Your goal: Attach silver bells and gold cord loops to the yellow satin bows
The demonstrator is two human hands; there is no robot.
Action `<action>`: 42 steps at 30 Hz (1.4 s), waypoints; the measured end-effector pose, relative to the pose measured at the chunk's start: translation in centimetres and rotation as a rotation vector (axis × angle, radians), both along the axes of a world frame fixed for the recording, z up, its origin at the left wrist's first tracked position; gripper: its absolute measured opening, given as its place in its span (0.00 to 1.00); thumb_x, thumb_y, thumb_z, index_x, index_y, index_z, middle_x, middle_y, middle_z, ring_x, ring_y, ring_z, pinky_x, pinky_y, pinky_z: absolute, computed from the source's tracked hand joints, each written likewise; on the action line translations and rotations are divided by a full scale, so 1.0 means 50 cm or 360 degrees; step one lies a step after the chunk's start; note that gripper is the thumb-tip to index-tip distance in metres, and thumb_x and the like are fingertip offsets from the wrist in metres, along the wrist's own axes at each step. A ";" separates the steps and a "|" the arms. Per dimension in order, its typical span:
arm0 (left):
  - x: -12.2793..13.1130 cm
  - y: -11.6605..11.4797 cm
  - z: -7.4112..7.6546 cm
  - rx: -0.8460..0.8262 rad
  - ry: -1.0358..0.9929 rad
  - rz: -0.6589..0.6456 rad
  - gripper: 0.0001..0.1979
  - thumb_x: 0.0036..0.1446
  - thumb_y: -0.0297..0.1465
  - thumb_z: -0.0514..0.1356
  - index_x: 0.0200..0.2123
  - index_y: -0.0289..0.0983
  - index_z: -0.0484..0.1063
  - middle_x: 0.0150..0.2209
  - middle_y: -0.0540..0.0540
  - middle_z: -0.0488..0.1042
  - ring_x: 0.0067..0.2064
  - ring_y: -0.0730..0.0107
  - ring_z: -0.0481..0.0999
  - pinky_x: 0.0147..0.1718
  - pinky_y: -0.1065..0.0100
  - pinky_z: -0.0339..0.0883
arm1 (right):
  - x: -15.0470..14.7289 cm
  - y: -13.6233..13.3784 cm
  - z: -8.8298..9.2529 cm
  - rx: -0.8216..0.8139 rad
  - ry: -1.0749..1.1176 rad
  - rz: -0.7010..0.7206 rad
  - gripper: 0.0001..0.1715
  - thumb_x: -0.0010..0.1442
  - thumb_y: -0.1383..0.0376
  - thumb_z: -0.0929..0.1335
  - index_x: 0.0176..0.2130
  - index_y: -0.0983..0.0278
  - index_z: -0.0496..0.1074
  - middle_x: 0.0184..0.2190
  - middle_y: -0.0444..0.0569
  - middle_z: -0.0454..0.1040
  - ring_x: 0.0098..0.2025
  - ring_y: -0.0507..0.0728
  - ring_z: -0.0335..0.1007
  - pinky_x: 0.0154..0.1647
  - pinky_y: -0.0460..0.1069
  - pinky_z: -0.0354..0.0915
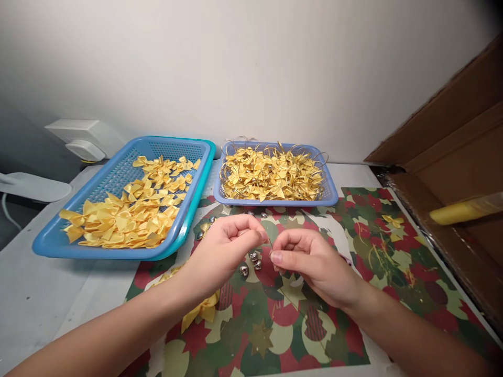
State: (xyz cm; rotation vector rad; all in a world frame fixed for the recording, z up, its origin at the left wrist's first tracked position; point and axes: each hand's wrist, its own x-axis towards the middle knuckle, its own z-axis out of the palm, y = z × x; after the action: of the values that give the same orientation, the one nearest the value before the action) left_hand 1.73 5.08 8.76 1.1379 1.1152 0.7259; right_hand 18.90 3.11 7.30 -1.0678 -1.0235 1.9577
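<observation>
My left hand (230, 251) is closed in a pinch on one end of a thin cord (271, 244). The thumb and fingers of my right hand (310, 262) pinch the same cord a short way to the right, and a fine strand seems to trail below that hand. Just under the gap between my hands lie several small silver jingle bells (244, 270) on the patterned paper (283, 343). Some yellow ribbon bows (202, 310) rest beneath and beside my left forearm, which partly covers them.
A large blue basket (43, 246) of yellow bows stands at the left, nested in a teal one. Behind my hands, a smaller blue basket (275, 202) holds bows with gold cords and bells. Cord scraps (387, 256) lie right, near a cardboard box (451, 146) and yellow tube (459, 209).
</observation>
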 end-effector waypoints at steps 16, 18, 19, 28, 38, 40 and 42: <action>-0.002 -0.007 0.006 0.0103 0.0197 0.0006 0.09 0.52 0.33 0.57 0.23 0.36 0.66 0.18 0.56 0.53 0.21 0.79 0.50 0.19 0.75 0.46 | -0.001 0.000 0.000 -0.0018 0.0010 -0.0045 0.13 0.46 0.63 0.77 0.26 0.66 0.72 0.21 0.41 0.70 0.23 0.47 0.63 0.26 0.43 0.61; -0.001 -0.007 0.007 0.0106 0.0206 0.0014 0.09 0.51 0.34 0.57 0.22 0.36 0.66 0.18 0.56 0.54 0.22 0.79 0.50 0.19 0.76 0.46 | -0.001 -0.001 -0.001 -0.0012 0.0012 -0.0049 0.12 0.47 0.64 0.77 0.26 0.66 0.72 0.21 0.41 0.69 0.23 0.46 0.63 0.26 0.43 0.61; 0.000 -0.007 0.007 0.0110 0.0210 0.0019 0.09 0.51 0.34 0.57 0.22 0.36 0.66 0.19 0.56 0.55 0.22 0.78 0.51 0.19 0.76 0.47 | -0.001 -0.001 -0.002 -0.0004 0.0013 -0.0046 0.11 0.48 0.64 0.76 0.26 0.66 0.72 0.22 0.41 0.70 0.23 0.46 0.63 0.26 0.43 0.61; 0.001 -0.009 0.007 0.0127 0.0219 0.0032 0.10 0.51 0.36 0.58 0.22 0.36 0.66 0.17 0.56 0.55 0.20 0.79 0.51 0.18 0.76 0.46 | 0.001 0.001 -0.003 -0.0001 -0.0005 -0.0048 0.11 0.47 0.64 0.76 0.27 0.66 0.72 0.22 0.41 0.70 0.24 0.47 0.63 0.27 0.44 0.61; 0.003 -0.008 0.006 0.0150 0.0238 0.0043 0.10 0.51 0.35 0.58 0.22 0.36 0.66 0.17 0.56 0.57 0.20 0.79 0.52 0.18 0.76 0.47 | -0.001 0.001 -0.003 0.0003 -0.0010 -0.0057 0.12 0.48 0.62 0.76 0.27 0.66 0.72 0.22 0.40 0.69 0.24 0.47 0.63 0.27 0.44 0.61; 0.003 -0.009 0.005 0.0151 0.0237 0.0043 0.10 0.51 0.35 0.58 0.22 0.36 0.66 0.16 0.56 0.56 0.20 0.79 0.52 0.18 0.76 0.47 | -0.002 0.001 -0.002 -0.0010 -0.0005 -0.0058 0.13 0.46 0.62 0.77 0.27 0.66 0.72 0.21 0.40 0.69 0.24 0.47 0.63 0.27 0.44 0.61; 0.002 -0.009 0.004 0.0153 0.0229 0.0042 0.11 0.51 0.35 0.58 0.22 0.36 0.67 0.16 0.56 0.56 0.20 0.80 0.52 0.18 0.76 0.47 | -0.002 0.001 -0.002 -0.0014 -0.0012 -0.0061 0.14 0.46 0.62 0.77 0.27 0.66 0.72 0.22 0.41 0.69 0.24 0.47 0.63 0.27 0.44 0.62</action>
State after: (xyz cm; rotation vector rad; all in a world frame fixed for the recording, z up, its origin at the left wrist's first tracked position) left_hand 1.84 4.61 8.97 1.2749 1.2290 0.7336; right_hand 18.82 3.14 7.18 -1.0930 -0.9920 1.9305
